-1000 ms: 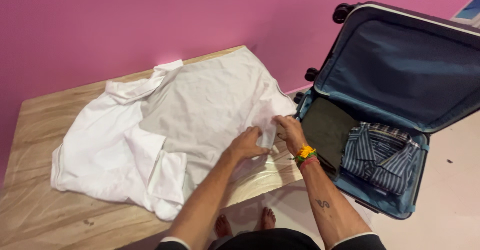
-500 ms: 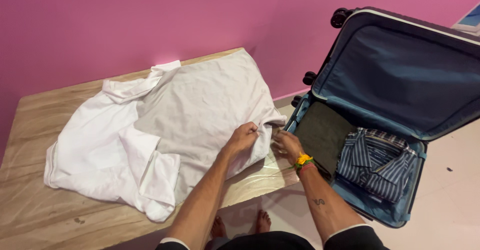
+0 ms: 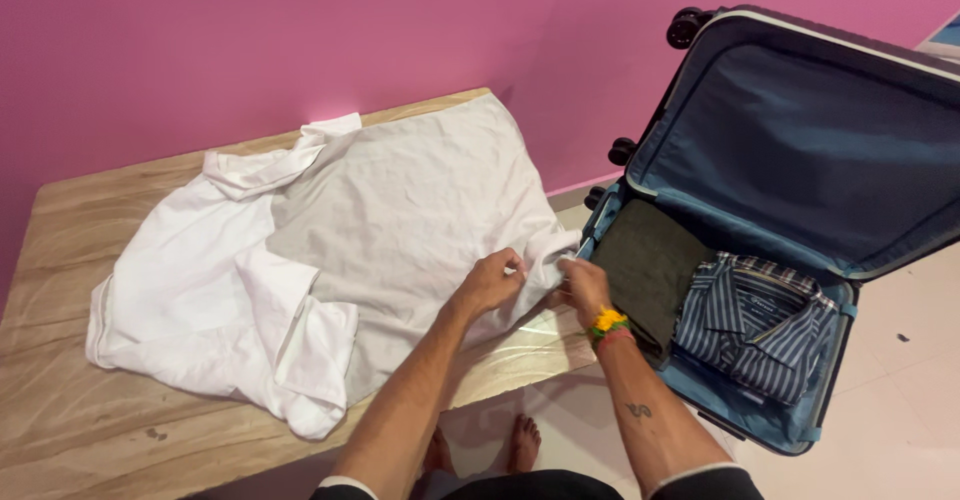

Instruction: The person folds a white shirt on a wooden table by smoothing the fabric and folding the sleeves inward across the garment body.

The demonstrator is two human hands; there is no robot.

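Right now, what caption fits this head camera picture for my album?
Both hands, left hand and right hand, pinch a white shirt on a wooden table beside an open suitcase.

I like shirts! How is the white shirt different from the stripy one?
The white shirt lies spread out and crumpled on the wooden table; the striped shirt sits folded in the open suitcase. The white one is plain, the striped one blue with pale lines. Both have collars.

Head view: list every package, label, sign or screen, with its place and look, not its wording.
Packages, signs, screens: none in view.
Small label: inside the collar of the folded blue striped shirt in the open suitcase; a pale patch, too small to tell more.
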